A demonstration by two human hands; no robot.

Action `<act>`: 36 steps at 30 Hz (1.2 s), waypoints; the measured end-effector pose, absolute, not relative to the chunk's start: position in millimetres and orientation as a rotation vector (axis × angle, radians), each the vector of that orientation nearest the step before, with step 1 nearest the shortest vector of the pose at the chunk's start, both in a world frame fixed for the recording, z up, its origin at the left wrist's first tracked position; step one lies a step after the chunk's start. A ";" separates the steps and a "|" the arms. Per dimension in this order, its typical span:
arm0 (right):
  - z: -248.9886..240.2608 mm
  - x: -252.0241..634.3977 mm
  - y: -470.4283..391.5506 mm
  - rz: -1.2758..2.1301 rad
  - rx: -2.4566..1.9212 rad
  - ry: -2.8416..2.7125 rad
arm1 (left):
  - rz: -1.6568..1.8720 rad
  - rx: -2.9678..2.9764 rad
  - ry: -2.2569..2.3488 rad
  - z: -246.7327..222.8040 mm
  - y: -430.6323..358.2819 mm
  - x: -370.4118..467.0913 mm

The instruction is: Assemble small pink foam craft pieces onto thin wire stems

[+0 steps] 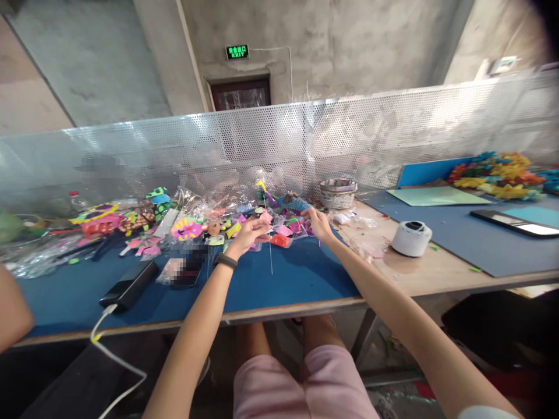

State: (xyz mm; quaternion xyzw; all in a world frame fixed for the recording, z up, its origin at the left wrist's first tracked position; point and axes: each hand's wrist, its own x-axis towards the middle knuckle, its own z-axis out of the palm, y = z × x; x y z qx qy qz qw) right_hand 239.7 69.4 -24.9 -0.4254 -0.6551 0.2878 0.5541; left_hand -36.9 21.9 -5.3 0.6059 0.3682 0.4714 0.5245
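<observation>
My left hand (250, 237), with a dark band on its wrist, reaches over the blue table mat; its fingers are bent together at a thin white strand (271, 259) that runs nearly straight down. Pink foam pieces lie right by its fingertips, and an orange-red packet (280, 240) is just beyond them. To the right, my right hand (318, 224) is closed in a pinch at the edge of the pile; what sits between its fingers is too small to make out. A blue speckled piece (293, 203) with a purple and yellow part lies behind it.
Colourful foam shapes and clear plastic bags (213, 201) cover the back of the table. A black power bank (130, 285) with a white cable and a phone (191, 267) lie left. Rightward are a woven basket (338, 195), a white roll (411, 240) and foam flowers (502, 174). Another person's arm (13, 308) shows at far left.
</observation>
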 end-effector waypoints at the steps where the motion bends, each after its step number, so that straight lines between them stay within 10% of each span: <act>1: -25.1 238.7 67.5 0.630 -0.996 -1.566 | 1.114 1.442 0.863 -4.8 20.5 -35.2; 36: -8.4 207.8 18.3 0.555 -0.765 -2.050 | 0.886 1.547 0.820 -10.8 12.5 -25.1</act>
